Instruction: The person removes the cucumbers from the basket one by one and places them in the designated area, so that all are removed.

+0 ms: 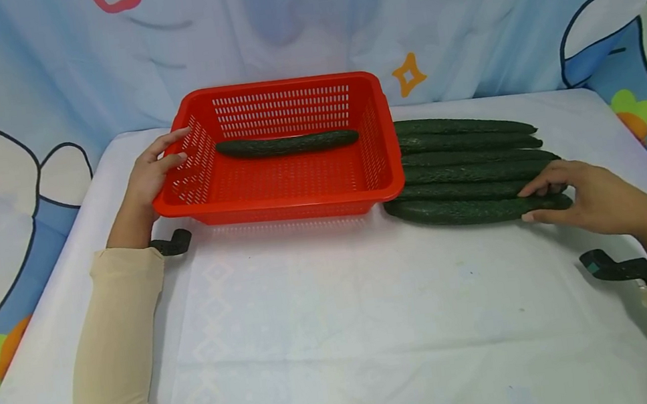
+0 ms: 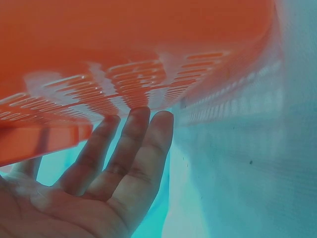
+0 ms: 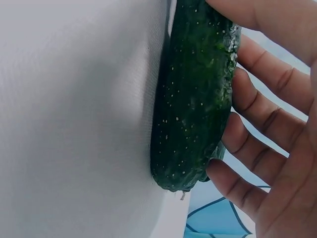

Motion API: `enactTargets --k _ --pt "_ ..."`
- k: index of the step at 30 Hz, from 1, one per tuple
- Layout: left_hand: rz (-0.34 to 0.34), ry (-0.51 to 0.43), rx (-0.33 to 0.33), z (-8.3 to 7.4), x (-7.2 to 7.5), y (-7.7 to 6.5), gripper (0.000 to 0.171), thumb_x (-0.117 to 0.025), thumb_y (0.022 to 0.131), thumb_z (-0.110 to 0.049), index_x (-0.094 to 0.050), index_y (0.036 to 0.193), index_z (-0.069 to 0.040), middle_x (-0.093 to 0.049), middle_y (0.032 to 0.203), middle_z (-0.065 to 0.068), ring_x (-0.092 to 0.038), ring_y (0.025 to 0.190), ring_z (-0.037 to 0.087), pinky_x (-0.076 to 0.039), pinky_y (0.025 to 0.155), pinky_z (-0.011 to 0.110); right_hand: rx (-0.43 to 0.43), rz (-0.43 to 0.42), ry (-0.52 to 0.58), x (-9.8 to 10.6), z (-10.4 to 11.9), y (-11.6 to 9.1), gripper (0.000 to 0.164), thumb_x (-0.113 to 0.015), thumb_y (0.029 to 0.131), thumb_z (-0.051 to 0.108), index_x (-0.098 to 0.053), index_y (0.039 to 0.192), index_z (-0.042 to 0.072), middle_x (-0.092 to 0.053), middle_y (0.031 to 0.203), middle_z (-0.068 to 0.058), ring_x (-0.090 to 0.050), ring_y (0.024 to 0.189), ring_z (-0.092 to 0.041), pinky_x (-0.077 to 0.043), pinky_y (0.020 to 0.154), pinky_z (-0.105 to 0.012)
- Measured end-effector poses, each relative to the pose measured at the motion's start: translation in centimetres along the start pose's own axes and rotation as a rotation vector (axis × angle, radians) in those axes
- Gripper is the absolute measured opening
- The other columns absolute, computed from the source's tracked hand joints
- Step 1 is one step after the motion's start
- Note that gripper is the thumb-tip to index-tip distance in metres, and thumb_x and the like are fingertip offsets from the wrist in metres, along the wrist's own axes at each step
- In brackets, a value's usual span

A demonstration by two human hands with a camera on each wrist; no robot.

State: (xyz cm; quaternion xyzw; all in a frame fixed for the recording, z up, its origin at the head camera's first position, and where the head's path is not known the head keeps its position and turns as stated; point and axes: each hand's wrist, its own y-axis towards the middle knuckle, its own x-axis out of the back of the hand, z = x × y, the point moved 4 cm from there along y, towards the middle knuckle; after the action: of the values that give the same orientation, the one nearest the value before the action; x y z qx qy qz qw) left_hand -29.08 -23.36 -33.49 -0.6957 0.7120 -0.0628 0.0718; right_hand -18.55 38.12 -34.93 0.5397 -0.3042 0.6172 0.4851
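Observation:
A red plastic basket [image 1: 282,208] with slotted walls stands at the back of the table, one dark green cucumber [image 1: 286,144] lying inside it. My left hand [image 1: 149,176] holds the basket's left rim; in the left wrist view its fingers [image 2: 131,153] reach under the rim to the slotted outer wall. Several more cucumbers [image 1: 477,173] lie side by side to the right of the basket. At the right end of the front cucumber [image 1: 452,211], my right hand [image 1: 592,199] pinches it, thumb on the near side, fingers on the far side. That cucumber [image 3: 190,109] still touches the cloth.
A white cloth [image 1: 372,304] covers the table. Behind it hangs a light blue curtain [image 1: 313,21] with cartoon prints. The basket's right wall adjoins the left ends of the cucumber row.

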Motion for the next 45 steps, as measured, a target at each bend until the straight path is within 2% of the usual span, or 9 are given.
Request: enactTargets --k 6,11,16,21,27,33,38,45 --pt "-0.001 -0.007 -0.002 -0.1 0.1 0.1 0.044 -0.053 0.100 -0.016 -0.053 0.142 -0.031 -0.039 0.146 0.005 -0.050 0.116 0.020 -0.059 0.074 0.019 -0.020 0.031 0.001 -0.2 0.1 0.3 0.038 -0.091 0.066 0.021 -0.073 0.099 0.016 -0.058 0.090 0.002 -0.042 0.082 -0.002 -0.038 0.065 -0.017" --pt "0.003 -0.008 0.006 0.1 0.1 0.1 0.044 -0.053 0.100 -0.017 -0.053 0.142 -0.031 -0.039 0.146 0.004 -0.049 0.116 0.020 -0.059 0.075 0.020 -0.033 0.118 -0.024 -0.2 0.9 0.7 0.038 -0.091 0.067 0.023 -0.073 0.099 0.013 -0.059 0.094 -0.003 -0.049 0.085 -0.013 -0.044 0.068 -0.024" --pt "0.000 0.013 0.017 0.3 0.1 0.0 0.045 -0.054 0.100 -0.019 -0.052 0.142 -0.033 -0.038 0.147 0.004 -0.049 0.117 0.020 -0.059 0.075 0.019 -0.028 0.187 -0.070 -0.2 1.9 0.8 0.039 -0.089 0.070 0.025 -0.072 0.102 0.009 -0.060 0.099 -0.009 -0.057 0.090 -0.024 -0.051 0.073 -0.039" --pt "-0.007 0.023 0.026 0.4 0.0 0.0 0.045 -0.054 0.100 -0.020 -0.052 0.143 -0.034 -0.035 0.151 0.006 -0.048 0.119 0.021 -0.059 0.074 0.018 -0.031 0.221 -0.094 -0.3 2.7 0.7 0.040 -0.086 0.073 0.025 -0.072 0.105 0.006 -0.062 0.103 -0.015 -0.059 0.095 -0.032 -0.052 0.080 -0.052" --pt "-0.004 0.022 0.017 0.3 -0.1 0.1 0.045 -0.053 0.100 -0.020 -0.052 0.143 -0.034 -0.034 0.154 0.006 -0.046 0.121 0.022 -0.059 0.075 0.018 0.004 0.205 -0.105 -0.2 4.4 0.8 0.039 -0.085 0.075 0.023 -0.072 0.107 0.007 -0.064 0.109 -0.017 -0.058 0.104 -0.038 -0.049 0.087 -0.060" --pt "-0.006 0.017 0.014 0.2 -0.2 0.1 0.045 -0.053 0.100 -0.020 -0.052 0.142 -0.034 -0.035 0.152 0.006 -0.047 0.121 0.021 -0.059 0.076 0.019 0.044 0.150 -0.124 -0.3 6.3 1.0 0.039 -0.085 0.075 0.023 -0.072 0.107 0.007 -0.066 0.105 -0.014 -0.060 0.100 -0.037 -0.048 0.085 -0.058" --pt "-0.006 0.008 0.011 0.1 -0.2 0.1 0.045 -0.053 0.100 -0.019 -0.052 0.142 -0.033 -0.036 0.151 0.006 -0.048 0.120 0.021 -0.059 0.075 0.020 0.056 0.147 -0.152 -0.9 7.6 1.3 0.043 -0.083 0.077 0.027 -0.070 0.112 0.006 -0.067 0.108 -0.017 -0.061 0.102 -0.040 -0.049 0.086 -0.060" --pt "-0.012 0.023 -0.008 0.1 0.0 0.0 0.044 -0.053 0.100 -0.019 -0.052 0.142 -0.033 -0.037 0.149 0.006 -0.050 0.117 0.022 -0.059 0.074 0.019 0.109 0.076 -0.225 -1.1 8.6 1.4 0.042 -0.083 0.076 0.027 -0.071 0.109 0.004 -0.069 0.105 -0.016 -0.064 0.098 -0.039 -0.050 0.081 -0.058"
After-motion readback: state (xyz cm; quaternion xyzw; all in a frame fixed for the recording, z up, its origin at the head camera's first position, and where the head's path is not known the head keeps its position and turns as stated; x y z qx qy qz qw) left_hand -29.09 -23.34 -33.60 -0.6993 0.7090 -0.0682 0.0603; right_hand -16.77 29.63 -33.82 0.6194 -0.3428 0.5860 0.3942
